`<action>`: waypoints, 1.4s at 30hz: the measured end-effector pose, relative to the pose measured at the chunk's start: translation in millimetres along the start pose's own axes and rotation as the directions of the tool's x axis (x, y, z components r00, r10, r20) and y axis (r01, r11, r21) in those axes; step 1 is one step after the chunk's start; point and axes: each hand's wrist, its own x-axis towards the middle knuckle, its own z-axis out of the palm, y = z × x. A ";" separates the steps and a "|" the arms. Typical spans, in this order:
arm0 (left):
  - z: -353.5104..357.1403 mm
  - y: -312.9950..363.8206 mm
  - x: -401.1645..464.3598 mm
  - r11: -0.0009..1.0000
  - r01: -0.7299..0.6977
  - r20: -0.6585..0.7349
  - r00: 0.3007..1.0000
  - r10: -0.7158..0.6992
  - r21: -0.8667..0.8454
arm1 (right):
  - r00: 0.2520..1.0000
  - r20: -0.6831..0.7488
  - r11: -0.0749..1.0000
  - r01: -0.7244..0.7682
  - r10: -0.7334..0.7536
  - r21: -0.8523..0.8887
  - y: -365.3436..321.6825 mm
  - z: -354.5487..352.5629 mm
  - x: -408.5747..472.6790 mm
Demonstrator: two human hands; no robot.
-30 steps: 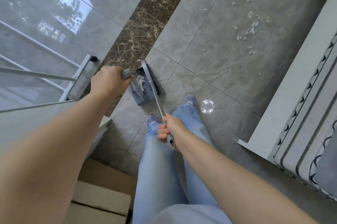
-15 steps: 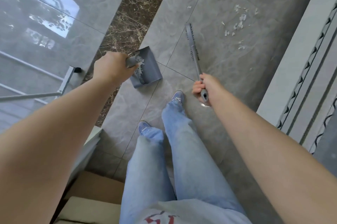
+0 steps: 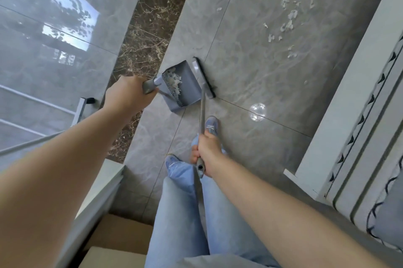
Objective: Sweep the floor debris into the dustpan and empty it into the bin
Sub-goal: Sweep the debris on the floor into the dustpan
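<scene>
Grey tiled floor (image 3: 250, 84) fills most of the view, glossy, with a brown marbled strip (image 3: 150, 27) running from 12 o'clock down toward 8 o'clock. White bed frame (image 3: 340, 102) with a patterned mattress edge along the 3 o'clock side. Cardboard boxes (image 3: 117, 243) at 6–7 o'clock, beside a pale ledge. Person's jeans (image 3: 185, 213) and blue shoes (image 3: 211, 126) at centre bottom.

Left hand (image 3: 128, 95) at about 9 o'clock of centre — fingers curled round the dustpan handle, hidden behind the back of the hand. Right hand (image 3: 207, 154) just below centre, fingers wrapped tight round the top end of the broom (image 3: 202, 102) shaft, pressed together.

Dustpan (image 3: 185, 86) sits tilted on the floor just left of centre, comb teeth at its back, white scraps (image 3: 175, 81) piled inside against the teeth. Broom head lies along the dustpan's open lip, touching it on the 3 o'clock side.

Loose debris (image 3: 287, 21) — small white bits scattered on the tile at 1 o'clock, well apart from the pan. Round light glare on the floor at 3 o'clock of the shoes.
</scene>
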 end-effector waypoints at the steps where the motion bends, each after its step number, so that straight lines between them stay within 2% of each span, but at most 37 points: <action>1: -3.0 3.7 2.6 1.000 0.010 0.010 1.000 -0.010 0.005 | 1.000 0.021 1.000 -0.011 0.011 -0.011 3.5 -2.5 -5.6; 4: -8.7 12.2 6.0 0.999 0.043 0.039 0.998 -0.044 0.022 | 0.999 0.043 1.000 0.007 -0.005 -0.028 5.1 -11.5 -20.8; 7: -9.3 15.8 5.6 0.996 0.082 0.048 0.995 -0.083 0.028 | 0.999 -0.010 0.998 0.037 -0.038 -0.052 -2.1 -24.1 -26.7; 10: -8.3 22.3 6.4 0.994 0.106 0.055 0.993 -0.107 0.031 | 1.000 -0.014 1.000 0.004 -0.004 -0.008 -25.1 -38.3 -23.2; 12: -8.2 25.0 8.9 0.993 0.108 0.052 0.993 -0.111 0.043 | 0.999 -0.017 0.998 0.045 -0.045 -0.035 -40.0 -40.0 -11.2; 18: -10.9 24.7 13.8 0.993 0.107 0.025 0.994 -0.108 0.044 | 0.998 0.027 0.985 -0.055 0.060 -0.167 -22.6 -18.0 -7.8; 24: -30.9 19.2 22.1 0.998 0.041 -0.005 0.999 -0.041 0.049 | 0.998 0.053 1.000 0.017 -0.016 -0.007 -13.0 -14.6 -43.3; 30: -77.9 3.3 53.6 0.993 -0.095 0.000 0.995 0.095 0.075 | 0.989 -0.050 0.979 0.144 -0.139 0.141 -86.4 -7.5 -22.0; 33: -104.0 -16.5 73.2 0.984 -0.131 -0.004 0.991 0.132 0.122 | 0.983 -0.104 0.978 0.161 -0.148 0.130 -129.0 5.5 4.0; 38: -128.8 -59.6 111.1 0.977 -0.150 0.009 0.989 0.150 0.153 | 0.988 -0.150 0.995 0.054 -0.042 0.083 -181.4 38.8 32.2; 42: -125.9 -83.2 134.3 0.970 -0.169 0.006 0.985 0.170 0.173 | 0.994 -0.102 0.999 0.039 -0.040 -0.003 -164.0 112.5 28.3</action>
